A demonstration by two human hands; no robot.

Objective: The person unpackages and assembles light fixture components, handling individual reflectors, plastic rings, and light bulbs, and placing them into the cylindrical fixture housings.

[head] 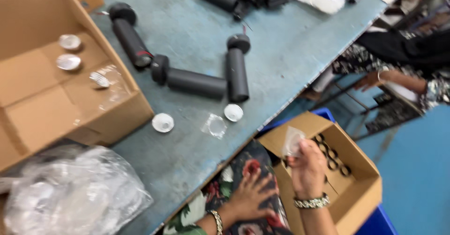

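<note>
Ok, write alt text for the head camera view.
A person's right hand holds a small clear plastic bag above an open cardboard box of black rings; the left hand rests on their floral lap. Three black cylinders lie on the blue-grey table.

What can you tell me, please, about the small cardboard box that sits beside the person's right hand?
The small cardboard box is plain brown corrugated card with its top flaps folded open. It sits tilted below the table edge, next to the person's lap, on something blue. Inside, several black rings lie in rows along one side. The right hand is raised in front of its near corner, holding a small clear plastic piece; whether the hand touches the box cannot be told.
</note>
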